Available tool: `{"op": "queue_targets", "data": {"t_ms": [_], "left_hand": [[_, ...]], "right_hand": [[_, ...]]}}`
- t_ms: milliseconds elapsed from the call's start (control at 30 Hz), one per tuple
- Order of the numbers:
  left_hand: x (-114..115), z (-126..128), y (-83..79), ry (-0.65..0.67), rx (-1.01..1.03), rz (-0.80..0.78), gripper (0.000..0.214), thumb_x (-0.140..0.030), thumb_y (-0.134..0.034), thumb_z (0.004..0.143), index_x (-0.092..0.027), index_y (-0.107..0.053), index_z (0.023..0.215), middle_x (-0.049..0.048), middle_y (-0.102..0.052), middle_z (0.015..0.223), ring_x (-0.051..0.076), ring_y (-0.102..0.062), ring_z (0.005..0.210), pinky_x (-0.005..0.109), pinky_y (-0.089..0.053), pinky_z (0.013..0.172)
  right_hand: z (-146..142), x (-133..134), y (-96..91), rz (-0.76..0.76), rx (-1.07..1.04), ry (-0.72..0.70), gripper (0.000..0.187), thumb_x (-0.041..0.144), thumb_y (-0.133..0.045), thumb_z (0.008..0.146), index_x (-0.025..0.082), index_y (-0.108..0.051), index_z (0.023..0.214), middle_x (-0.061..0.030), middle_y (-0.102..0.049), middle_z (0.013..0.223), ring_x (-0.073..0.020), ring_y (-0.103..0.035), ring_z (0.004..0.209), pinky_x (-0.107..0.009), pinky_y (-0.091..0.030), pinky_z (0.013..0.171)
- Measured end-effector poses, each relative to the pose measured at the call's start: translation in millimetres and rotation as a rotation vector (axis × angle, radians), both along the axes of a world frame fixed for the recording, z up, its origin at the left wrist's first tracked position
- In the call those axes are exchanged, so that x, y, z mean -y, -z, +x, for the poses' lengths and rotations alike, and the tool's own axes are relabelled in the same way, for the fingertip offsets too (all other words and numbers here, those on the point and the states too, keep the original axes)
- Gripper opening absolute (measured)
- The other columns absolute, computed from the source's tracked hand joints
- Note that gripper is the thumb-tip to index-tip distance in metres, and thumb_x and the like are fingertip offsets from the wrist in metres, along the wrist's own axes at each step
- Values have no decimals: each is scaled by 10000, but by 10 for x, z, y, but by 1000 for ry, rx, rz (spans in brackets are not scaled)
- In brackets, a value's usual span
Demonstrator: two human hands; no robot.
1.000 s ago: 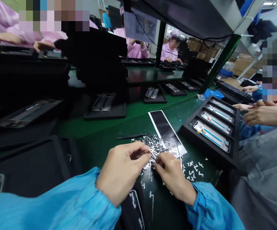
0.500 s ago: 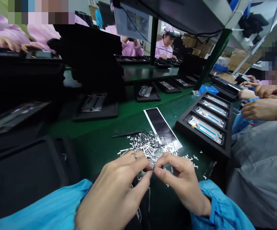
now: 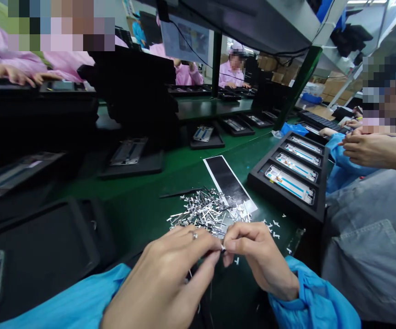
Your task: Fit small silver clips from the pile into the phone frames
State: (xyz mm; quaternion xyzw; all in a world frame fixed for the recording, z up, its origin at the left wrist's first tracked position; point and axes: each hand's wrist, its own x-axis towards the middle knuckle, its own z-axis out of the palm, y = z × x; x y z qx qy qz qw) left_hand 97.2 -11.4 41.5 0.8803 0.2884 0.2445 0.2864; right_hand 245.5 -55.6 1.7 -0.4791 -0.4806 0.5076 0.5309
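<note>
Right hand [image 3: 259, 256] pinches a tiny white piece [image 3: 223, 248] between thumb and finger. Left hand [image 3: 170, 269] meets it from the left, fingertips at its edge; whether they grip too, I cannot tell. The piece sits between both hands, on the near side of a loose pile [image 3: 201, 210] of strips. Its long axis is too small to make out; the left hand covers the pile's near edge.

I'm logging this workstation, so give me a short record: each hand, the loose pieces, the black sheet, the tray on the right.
Left hand: close against a small white piece, grip unclear
Right hand: pinching that piece
Loose pieces: white and dark, mostly heaped on the green table
Black sheet: white-edged, beyond the hands
Tray: black, four flat frames inside
</note>
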Motion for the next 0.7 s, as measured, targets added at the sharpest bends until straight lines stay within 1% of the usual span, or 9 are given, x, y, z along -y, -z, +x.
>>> {"op": "queue_targets", "data": {"t_ms": [100,167,233,333,433,500,567,600,700], "left_hand": [[-47,7,-87,-150,-35,-301,244,-340,-438,716,-224,-596,570,-36,-604,551,123,-550,503,194,-392,458],[-84,-38,-149,-220,-77,-405,276,-413,-442,668,-221,-584,530,-28,-576,512,133,-515,466,198,-371,410],[-99,-135,-184,-264,-65,-413,301,-455,-442,650,-218,-574,519,-21,-559,506,139,-501,467,199,-371,400],[-45,-363,-147,-377,14,-328,300,-461,-460,669,-217,-595,559,-15,-549,502,150,-515,505,204,-404,448],[84,-625,-34,-511,52,-234,276,-430,-471,702,-215,-612,601,-14,-528,487,159,-530,546,211,-432,506],[177,-778,32,-560,47,-180,264,-409,-471,719,-215,-617,616,-14,-519,482,161,-535,563,217,-442,532],[249,-897,69,-576,33,-127,255,-390,-469,736,-215,-621,629,-14,-517,483,162,-538,574,221,-449,551],[275,-943,77,-574,26,-102,252,-381,-468,744,-214,-622,634,-13,-518,486,161,-539,577,222,-451,558],[322,-1039,71,-542,13,-25,247,-356,-461,769,-213,-625,652,-12,-529,502,157,-542,583,226,-455,574]], "right_hand": [[83,20,80,25,223,73,168,254,-462,736,180,-519,596,14,-533,554,-125,-507,541,-231,-397,537],[205,60,185,50,431,157,184,258,-463,758,188,-507,593,12,-525,587,-129,-479,570,-237,-360,548],[372,117,327,77,642,254,217,278,-477,767,198,-475,565,10,-487,576,-137,-429,560,-256,-313,545],[626,198,527,136,873,350,279,309,-507,759,211,-421,512,3,-420,513,-158,-366,529,-285,-263,537],[715,211,573,231,979,361,216,286,-486,786,213,-474,583,-17,-452,566,-179,-371,561,-307,-267,563],[604,182,468,302,996,320,169,277,-487,815,212,-518,662,-23,-486,617,-185,-394,588,-312,-289,579],[350,142,261,377,967,224,131,259,-492,845,218,-532,727,-18,-516,668,-184,-433,629,-309,-323,596],[183,120,134,414,939,149,117,237,-481,864,222,-527,757,-13,-530,700,-179,-459,659,-302,-348,611],[-370,46,-236,525,767,-177,70,185,-455,899,216,-517,892,-16,-559,799,-173,-498,775,-291,-397,689]]}}
